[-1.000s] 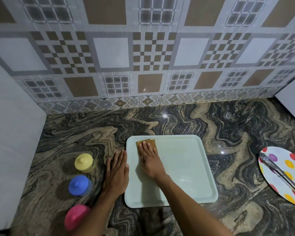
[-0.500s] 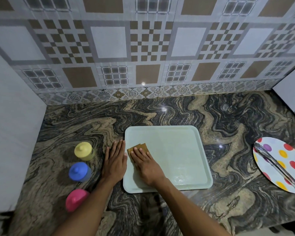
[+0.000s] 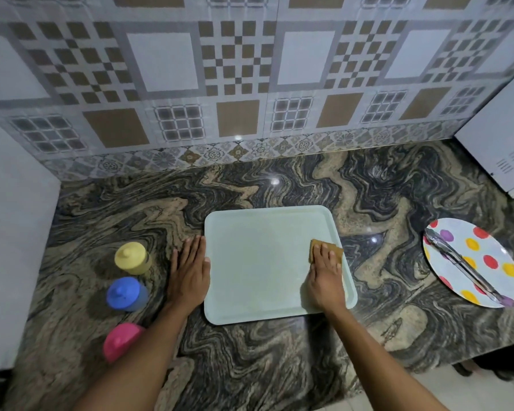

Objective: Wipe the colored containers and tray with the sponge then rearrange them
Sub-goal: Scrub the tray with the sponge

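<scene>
A pale green tray (image 3: pixel 258 262) lies flat on the marbled counter. My right hand (image 3: pixel 325 277) presses a brown sponge (image 3: pixel 316 247) with straight fingers onto the tray's right side, near its rim. My left hand (image 3: pixel 189 269) rests flat on the counter, touching the tray's left edge. Three lidded containers stand in a column left of that hand: yellow (image 3: pixel 132 258), blue (image 3: pixel 125 293) and pink (image 3: pixel 120 339), the pink one partly behind my left forearm.
A polka-dot plate (image 3: pixel 493 256) with metal tongs (image 3: pixel 463 268) lies at the right. A white appliance (image 3: pixel 499 134) stands at the back right and a white panel (image 3: pixel 9 232) walls the left. The counter's front edge drops off at lower right.
My right hand has slid the sponge from the tray's left side across to its right side. The left hand stays at the tray's left edge.
</scene>
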